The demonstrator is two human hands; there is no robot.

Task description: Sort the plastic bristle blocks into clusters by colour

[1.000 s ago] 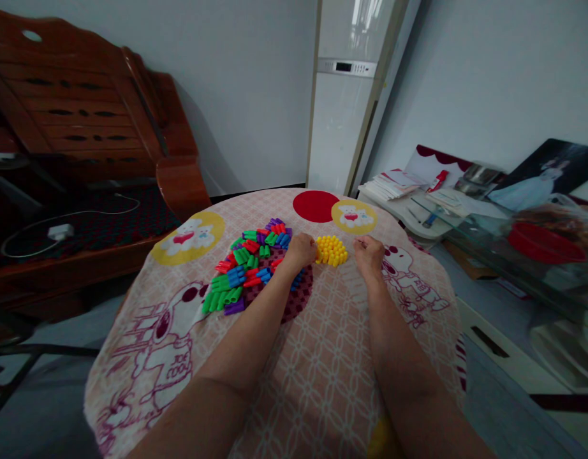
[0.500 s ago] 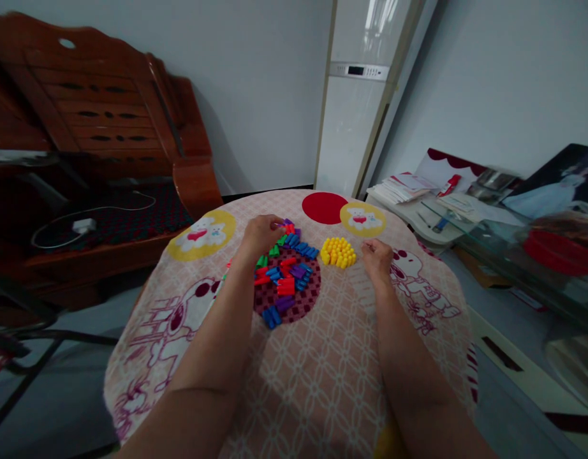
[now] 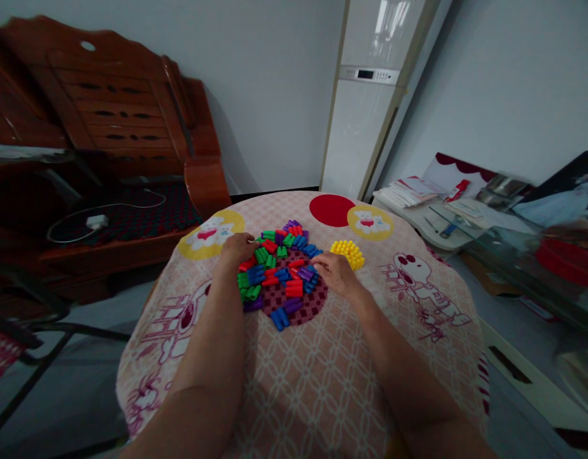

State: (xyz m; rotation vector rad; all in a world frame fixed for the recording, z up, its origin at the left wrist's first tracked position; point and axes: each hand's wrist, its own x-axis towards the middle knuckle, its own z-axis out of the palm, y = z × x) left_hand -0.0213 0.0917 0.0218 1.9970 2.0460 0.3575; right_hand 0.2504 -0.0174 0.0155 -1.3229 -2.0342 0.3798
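A heap of small plastic pieces (image 3: 279,268) in green, red, blue and purple lies in the middle of a round table with a pink cartoon cloth (image 3: 323,370). My left hand (image 3: 237,247) rests curled on the heap's left edge, touching green and red pieces. On the heap's right edge lies my right hand (image 3: 337,274), fingers bent over blue and purple pieces. Whether either hand holds a piece is hidden. A separate cluster of yellow pieces (image 3: 350,252) sits just beyond my right hand.
A dark wooden bench (image 3: 107,159) with a white charger and cable (image 3: 97,222) stands to the left. A tall white air conditioner (image 3: 365,102) is behind the table. To the right is a low glass table (image 3: 490,223) with papers and a red bowl (image 3: 564,258).
My left hand slid from the yellow cluster across to the heap's left edge. My right hand moved left from beside the yellow cluster onto the heap's right edge. The view shifted.
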